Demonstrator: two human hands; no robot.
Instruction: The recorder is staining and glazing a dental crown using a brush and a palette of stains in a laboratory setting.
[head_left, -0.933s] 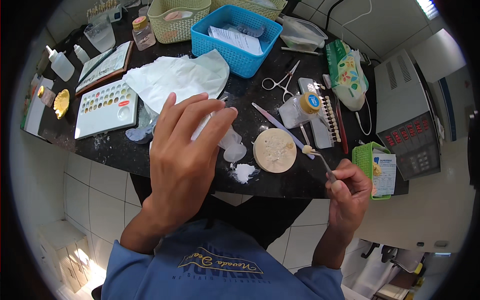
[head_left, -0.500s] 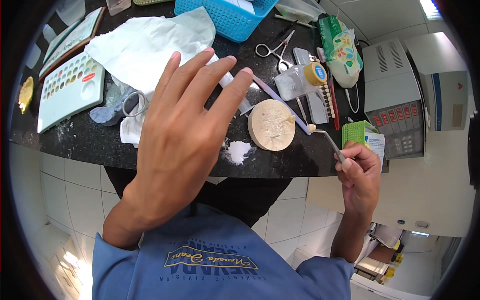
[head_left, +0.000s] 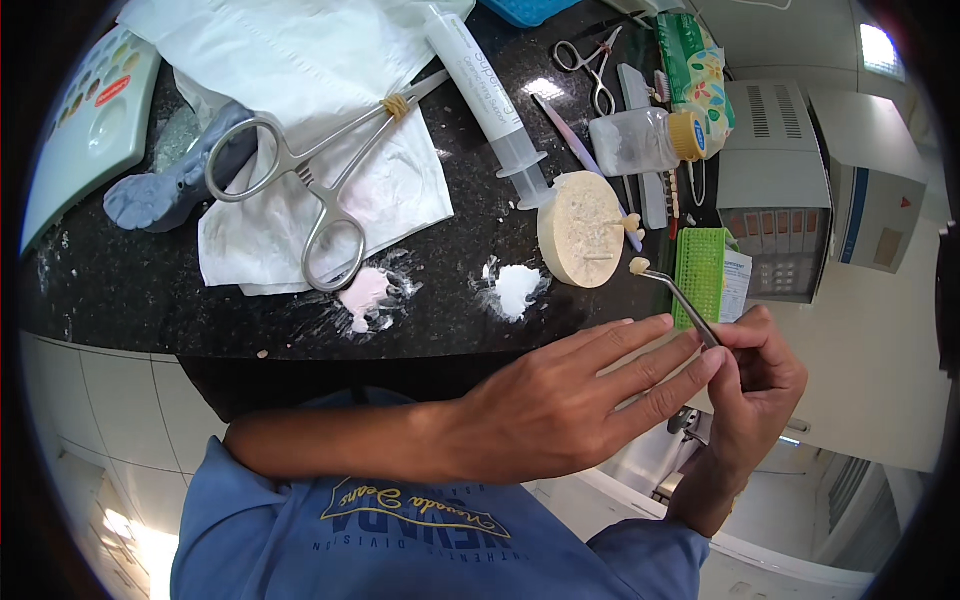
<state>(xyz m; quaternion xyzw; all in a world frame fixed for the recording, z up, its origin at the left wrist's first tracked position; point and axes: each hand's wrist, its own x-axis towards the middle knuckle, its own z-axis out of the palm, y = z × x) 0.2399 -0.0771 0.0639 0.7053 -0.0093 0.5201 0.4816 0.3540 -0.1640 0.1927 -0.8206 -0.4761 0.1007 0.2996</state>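
My right hand point(head_left: 760, 375) grips metal tweezers point(head_left: 684, 299) between thumb and fingers. At their bent tip sits a small cream tooth-shaped piece point(head_left: 639, 266), like a dental crown. My left hand point(head_left: 570, 400) reaches across in front of me, palm down, fingers stretched out. Its fingertips are at the tweezers and the right thumb; whether they press on the tweezers I cannot tell. Left of the tip stands a round beige disc point(head_left: 580, 235) with a small peg on its face. Another tooth-shaped piece point(head_left: 630, 224) shows at its right edge.
White powder point(head_left: 516, 290) and pink powder point(head_left: 365, 292) lie near the counter's front edge. Scissor-like forceps point(head_left: 320, 190) rest on white tissue point(head_left: 420, 190). Behind the disc are a large syringe point(head_left: 480, 80) and a yellow-capped jar point(head_left: 635, 142). A green basket point(head_left: 700, 275) stands right.
My left hand has swung down and right, from above the counter to the tweezers. This uncovers the forceps, syringe and pink powder. The right hand still holds the tweezers; the view has shifted.
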